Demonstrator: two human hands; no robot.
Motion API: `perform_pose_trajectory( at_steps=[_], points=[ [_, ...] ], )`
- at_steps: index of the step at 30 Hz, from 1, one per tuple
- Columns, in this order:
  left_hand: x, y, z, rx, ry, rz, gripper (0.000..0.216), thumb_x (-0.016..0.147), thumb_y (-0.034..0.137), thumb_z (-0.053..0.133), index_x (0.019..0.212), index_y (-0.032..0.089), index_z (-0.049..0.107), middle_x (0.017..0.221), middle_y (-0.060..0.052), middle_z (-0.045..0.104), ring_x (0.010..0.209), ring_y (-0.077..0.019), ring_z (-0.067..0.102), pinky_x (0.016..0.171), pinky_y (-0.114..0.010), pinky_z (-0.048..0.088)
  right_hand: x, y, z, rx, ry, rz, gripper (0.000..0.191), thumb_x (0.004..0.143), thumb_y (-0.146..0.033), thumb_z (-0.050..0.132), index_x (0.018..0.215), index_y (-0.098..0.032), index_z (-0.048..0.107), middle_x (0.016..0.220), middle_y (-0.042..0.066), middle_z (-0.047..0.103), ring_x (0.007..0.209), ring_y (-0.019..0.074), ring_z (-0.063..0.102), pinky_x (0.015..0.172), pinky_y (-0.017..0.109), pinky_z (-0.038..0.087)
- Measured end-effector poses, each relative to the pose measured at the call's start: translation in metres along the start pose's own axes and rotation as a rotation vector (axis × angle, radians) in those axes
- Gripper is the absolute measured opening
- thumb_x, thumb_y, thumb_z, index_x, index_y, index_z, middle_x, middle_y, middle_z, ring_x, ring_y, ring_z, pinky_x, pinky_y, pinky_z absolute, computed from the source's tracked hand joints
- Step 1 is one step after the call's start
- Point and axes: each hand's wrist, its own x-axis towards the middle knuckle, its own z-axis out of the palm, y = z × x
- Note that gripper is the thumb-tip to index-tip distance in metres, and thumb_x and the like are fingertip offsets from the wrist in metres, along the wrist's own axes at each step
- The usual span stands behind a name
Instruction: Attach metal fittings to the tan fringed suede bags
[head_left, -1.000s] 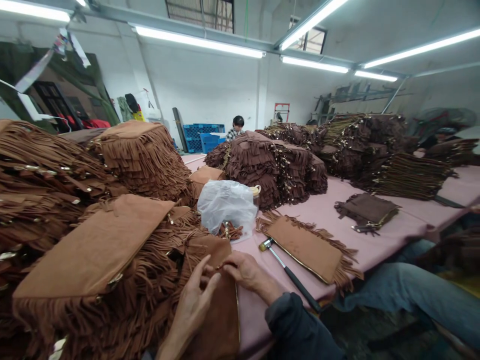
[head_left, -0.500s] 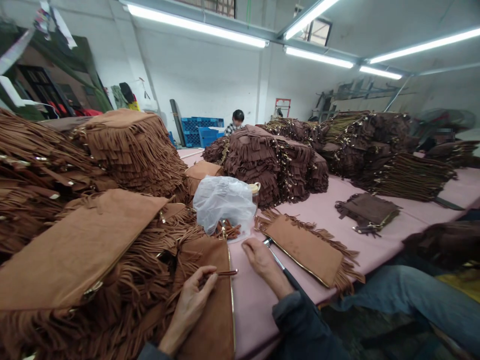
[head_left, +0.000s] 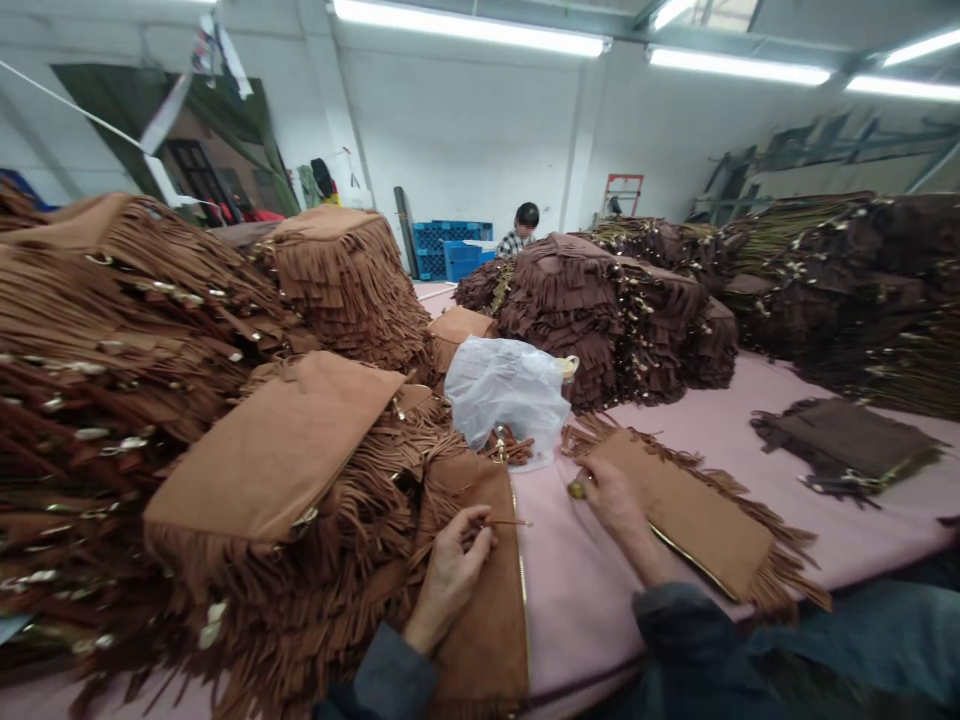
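Observation:
My left hand pinches a thin brown leather strip with a small metal tip, above a brown fringed bag that has a gold zip along its right edge. My right hand is closed around a small brass-coloured thing; its kind is unclear and partly hidden by the fingers. That hand is at the left edge of another tan fringed bag, lying flat. Beyond both hands sits a clear plastic bag, with more brown leather strips at its mouth.
Stacked tan fringed bags rise on the left, with a loose one on top of a nearer heap. Dark brown fringed bags are piled behind. One dark bag lies on the pink tabletop. A person is at the back.
The view has swung left. My right hand has closed on a brass-coloured thing; the metal-shafted tool seen beside it before is out of sight. My left hand still pinches the strip.

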Motion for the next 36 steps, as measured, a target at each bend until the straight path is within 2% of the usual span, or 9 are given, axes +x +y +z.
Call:
perform_pose_trajectory(
  at_steps=[3, 5, 8, 14, 21, 26, 29, 33, 36],
  points=[
    [-0.001, 0.0, -0.001, 0.0, -0.009, 0.029, 0.034, 0.088, 0.035, 0.06, 0.116, 0.015, 0.065, 0.089, -0.008, 0.074, 0.08, -0.0188, 0.07, 0.074, -0.03, 0.056, -0.031, -0.042, 0.028, 0.507, -0.357, -0.195, 0.047, 0.085, -0.034, 0.064, 0.131, -0.025, 0.06, 0.104, 0.004, 0.067, 0.088, 0.0207, 0.061, 0.08, 0.032, 0.047],
    [-0.001, 0.0, -0.002, -0.015, -0.016, 0.064, 0.032, 0.088, 0.031, 0.06, 0.115, 0.015, 0.066, 0.097, -0.009, 0.074, 0.087, -0.0195, 0.07, 0.08, -0.031, 0.055, -0.047, -0.069, 0.043, 0.695, -0.462, -0.238, 0.049, 0.085, -0.038, 0.068, 0.131, -0.026, 0.06, 0.113, 0.004, 0.067, 0.095, 0.021, 0.061, 0.083, 0.031, 0.047],
    [-0.003, 0.002, -0.003, -0.073, -0.049, 0.08, 0.032, 0.088, 0.03, 0.059, 0.115, 0.014, 0.066, 0.094, -0.009, 0.074, 0.085, -0.0189, 0.069, 0.079, -0.03, 0.055, -0.054, -0.089, 0.056, 0.795, -0.414, -0.182, 0.036, 0.092, -0.048, 0.058, 0.112, -0.02, 0.069, 0.097, 0.005, 0.07, 0.084, 0.0191, 0.062, 0.074, 0.029, 0.048],
    [-0.007, 0.008, -0.002, -0.12, -0.071, 0.081, 0.028, 0.088, 0.034, 0.061, 0.109, 0.015, 0.065, 0.087, -0.006, 0.073, 0.075, -0.0164, 0.067, 0.07, -0.028, 0.054, -0.046, -0.08, 0.067, 0.835, -0.453, -0.011, 0.048, 0.089, -0.061, 0.058, 0.083, -0.014, 0.068, 0.069, 0.003, 0.062, 0.053, 0.0118, 0.051, 0.05, 0.024, 0.037],
    [-0.009, 0.01, -0.002, -0.089, -0.056, 0.119, 0.03, 0.092, 0.042, 0.058, 0.099, 0.014, 0.068, 0.08, -0.005, 0.069, 0.069, -0.0151, 0.063, 0.066, -0.026, 0.051, -0.053, -0.082, 0.066, 1.01, -0.403, 0.039, 0.054, 0.078, -0.057, 0.074, 0.112, -0.017, 0.064, 0.072, -0.001, 0.06, 0.059, 0.0127, 0.053, 0.052, 0.023, 0.04],
    [-0.009, 0.013, -0.003, -0.058, -0.083, 0.121, 0.037, 0.095, 0.047, 0.051, 0.084, 0.014, 0.065, 0.073, -0.003, 0.064, 0.063, -0.0138, 0.058, 0.063, -0.025, 0.048, -0.056, -0.089, 0.058, 1.053, -0.487, -0.021, 0.041, 0.078, -0.053, 0.075, 0.09, -0.015, 0.063, 0.071, 0.0, 0.062, 0.058, 0.0119, 0.053, 0.054, 0.022, 0.041],
    [-0.011, 0.014, 0.0, 0.09, -0.048, 0.163, 0.038, 0.097, 0.046, 0.047, 0.08, 0.016, 0.062, 0.073, -0.003, 0.062, 0.068, -0.0152, 0.057, 0.067, -0.026, 0.047, -0.048, -0.087, 0.051, 1.054, -0.391, -0.017, 0.042, 0.08, -0.056, 0.072, 0.088, -0.016, 0.062, 0.07, 0.002, 0.064, 0.062, 0.0151, 0.058, 0.059, 0.026, 0.045],
    [-0.009, 0.024, 0.012, 0.548, 0.001, 0.29, 0.024, 0.094, 0.04, 0.051, 0.093, 0.019, 0.063, 0.093, -0.007, 0.063, 0.086, -0.0202, 0.058, 0.079, -0.031, 0.045, -0.031, -0.07, 0.039, 0.912, -0.042, 0.051, 0.045, 0.079, -0.059, 0.07, 0.088, -0.015, 0.063, 0.074, 0.005, 0.066, 0.066, 0.0188, 0.063, 0.062, 0.029, 0.049],
    [0.01, 0.042, 0.028, 0.895, -0.034, 0.341, 0.023, 0.091, 0.036, 0.054, 0.105, 0.02, 0.062, 0.107, -0.011, 0.061, 0.099, -0.0254, 0.055, 0.081, -0.034, 0.044, -0.024, -0.058, 0.034, 0.892, 0.024, 0.065, 0.046, 0.077, -0.061, 0.069, 0.084, -0.016, 0.062, 0.076, 0.006, 0.066, 0.068, 0.0201, 0.064, 0.063, 0.03, 0.05]
  ],
)
